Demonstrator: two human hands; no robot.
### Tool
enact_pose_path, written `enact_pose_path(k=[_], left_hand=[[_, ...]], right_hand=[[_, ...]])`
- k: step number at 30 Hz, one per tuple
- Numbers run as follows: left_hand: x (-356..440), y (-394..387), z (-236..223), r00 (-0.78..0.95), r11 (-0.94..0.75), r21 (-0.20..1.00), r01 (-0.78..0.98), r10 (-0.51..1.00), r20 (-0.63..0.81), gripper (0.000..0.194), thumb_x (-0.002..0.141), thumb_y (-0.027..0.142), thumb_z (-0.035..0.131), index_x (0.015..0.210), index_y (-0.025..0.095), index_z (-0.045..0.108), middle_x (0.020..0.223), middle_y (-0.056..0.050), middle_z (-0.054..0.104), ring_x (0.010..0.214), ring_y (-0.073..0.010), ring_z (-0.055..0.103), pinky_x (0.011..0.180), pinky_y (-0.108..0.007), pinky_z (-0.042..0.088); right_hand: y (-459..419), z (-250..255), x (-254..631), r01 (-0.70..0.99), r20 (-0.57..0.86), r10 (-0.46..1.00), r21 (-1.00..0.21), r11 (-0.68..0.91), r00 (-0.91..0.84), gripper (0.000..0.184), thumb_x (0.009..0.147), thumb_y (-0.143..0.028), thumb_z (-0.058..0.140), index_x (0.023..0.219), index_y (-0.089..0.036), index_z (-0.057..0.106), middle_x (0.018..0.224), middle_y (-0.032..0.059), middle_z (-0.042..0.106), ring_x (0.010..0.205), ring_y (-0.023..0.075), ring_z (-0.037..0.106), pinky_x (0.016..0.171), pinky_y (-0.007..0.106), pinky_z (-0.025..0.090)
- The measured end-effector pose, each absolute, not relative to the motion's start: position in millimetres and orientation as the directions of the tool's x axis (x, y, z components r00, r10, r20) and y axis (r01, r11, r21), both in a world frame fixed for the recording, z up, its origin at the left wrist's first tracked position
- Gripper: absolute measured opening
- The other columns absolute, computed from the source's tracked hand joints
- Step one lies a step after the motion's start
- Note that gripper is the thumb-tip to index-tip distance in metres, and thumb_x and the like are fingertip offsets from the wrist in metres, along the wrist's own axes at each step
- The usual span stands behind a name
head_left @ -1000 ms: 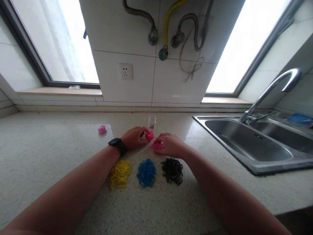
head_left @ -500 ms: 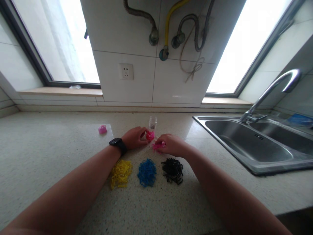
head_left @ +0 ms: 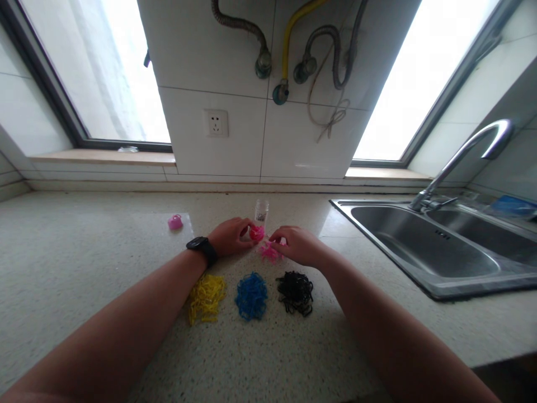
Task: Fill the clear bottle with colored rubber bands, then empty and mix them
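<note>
A clear jar (head_left: 262, 209) with a dark printed label stands mid-counter, with pink and red bands (head_left: 257, 233) bunched at its lower end. My left hand (head_left: 232, 235), wearing a black watch, has its fingers closed around that lower end. Just right of it, my right hand (head_left: 296, 244) is over a small pile of pink rubber bands (head_left: 271, 253), fingers curled and pinched; a bit of pink shows beneath them. Nearer me lie separate heaps of yellow rubber bands (head_left: 207, 296), blue rubber bands (head_left: 251, 296) and black rubber bands (head_left: 295, 293).
A pink cap-like piece (head_left: 175, 222) rests on a clear sheet at the left. To the right is a steel sink (head_left: 419, 238) with a tall faucet (head_left: 461, 157). The tiled wall behind carries a socket (head_left: 216, 123) and several hoses.
My right hand has lifted slightly off the pink pile toward the jar, so more of the pile shows. The left hand keeps its hold in place.
</note>
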State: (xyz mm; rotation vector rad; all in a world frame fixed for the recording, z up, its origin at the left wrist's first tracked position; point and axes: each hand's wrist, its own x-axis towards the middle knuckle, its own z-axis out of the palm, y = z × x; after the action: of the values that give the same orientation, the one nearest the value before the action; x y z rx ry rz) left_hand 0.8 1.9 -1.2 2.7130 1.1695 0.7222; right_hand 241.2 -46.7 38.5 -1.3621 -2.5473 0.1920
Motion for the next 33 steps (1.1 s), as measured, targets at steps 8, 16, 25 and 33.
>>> enact_pose_path(k=[8,16,25,33], left_hand=[[0.6,2.1,-0.5,0.592,-0.697,0.276,0.662,0.712,0.378,0.035,0.080,0.051,0.062,0.097,0.020,0.059,0.073,0.000,0.054,0.067,-0.0157,0.046,0.062,-0.028,0.032],[1.3,1.4,-0.1,0.590,-0.692,0.270,0.669,0.716,0.372,0.036,0.080,0.051,0.062,0.099,0.020,0.060,0.074,-0.001,0.055,0.068,-0.0161,0.047,0.062,-0.028,0.032],[1.2,2.3,-1.8,0.588,-0.692,0.254,0.676,0.714,0.380,0.037,0.080,0.052,0.062,0.099,0.021,0.061,0.075,-0.001,0.055,0.068,-0.0167,0.048,0.063,-0.028,0.033],[0.8,2.0,-1.9,0.587,-0.689,0.229,0.688,0.713,0.383,0.038,0.078,0.047,0.065,0.105,0.022,0.060,0.076,-0.002,0.057,0.070,-0.0182,0.050,0.065,-0.029,0.036]], right_hand=[[-57.4,40.6,234.9,0.860,0.103,0.857,-0.020,0.510,-0.505,0.048,0.081,-0.064,0.055,0.101,-0.023,0.071,0.096,0.0095,0.071,0.093,0.0264,0.064,0.074,0.033,0.043],[-55.5,36.0,231.6,0.874,0.080,0.871,0.007,0.486,-0.485,0.036,0.084,-0.051,0.054,0.101,-0.025,0.072,0.098,0.0086,0.072,0.092,0.0258,0.066,0.071,0.032,0.044],[-45.0,32.1,238.0,0.884,0.126,0.883,-0.071,0.462,-0.452,0.025,0.081,-0.040,0.060,0.097,-0.026,0.073,0.097,0.0054,0.073,0.089,0.0237,0.066,0.070,0.031,0.042],[-40.7,46.3,255.6,0.859,0.307,0.874,-0.237,0.453,-0.376,0.021,0.083,-0.038,0.060,0.097,-0.025,0.071,0.096,0.0021,0.071,0.078,0.0165,0.062,0.072,0.029,0.042]])
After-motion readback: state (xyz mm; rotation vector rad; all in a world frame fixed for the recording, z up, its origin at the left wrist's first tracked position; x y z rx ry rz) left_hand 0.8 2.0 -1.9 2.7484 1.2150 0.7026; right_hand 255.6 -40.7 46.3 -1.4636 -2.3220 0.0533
